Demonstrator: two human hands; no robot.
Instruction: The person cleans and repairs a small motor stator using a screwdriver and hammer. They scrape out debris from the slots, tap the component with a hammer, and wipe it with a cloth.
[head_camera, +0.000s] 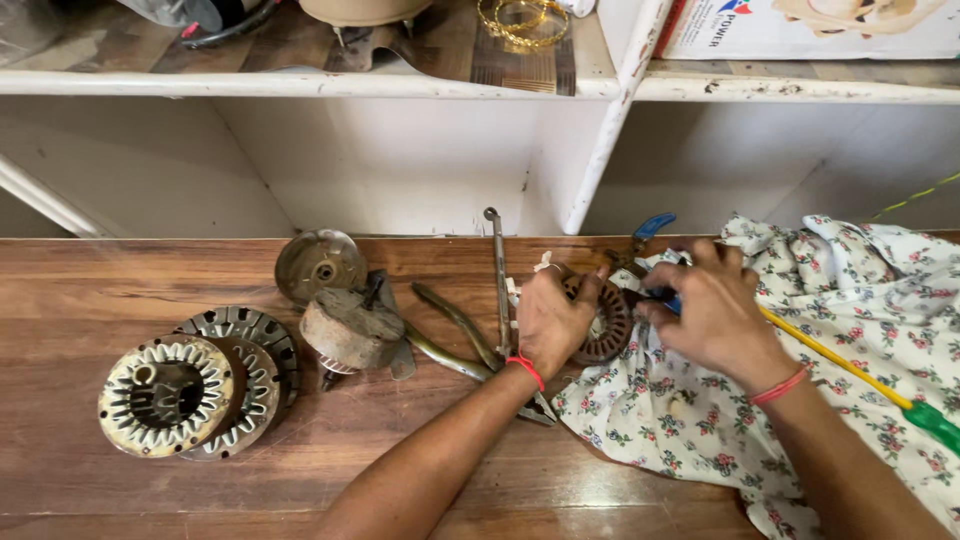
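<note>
Resting at the frame's centre on the edge of a floral cloth, a rusty ring-shaped stator is clasped by the left hand; the right hand closes on a blue-handled tool. Pliers lie left on the wooden surface, near stacked stators at lower left.

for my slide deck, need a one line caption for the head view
Left hand steadies a ring-shaped stator on floral cloth while right hand grips a blue-handled tool.

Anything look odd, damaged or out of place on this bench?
Yes: a floral cloth lies bunched among rusty motor parts. The left hand steadies a worn winding ring; the right hand grips a blue-handled tool.
</note>
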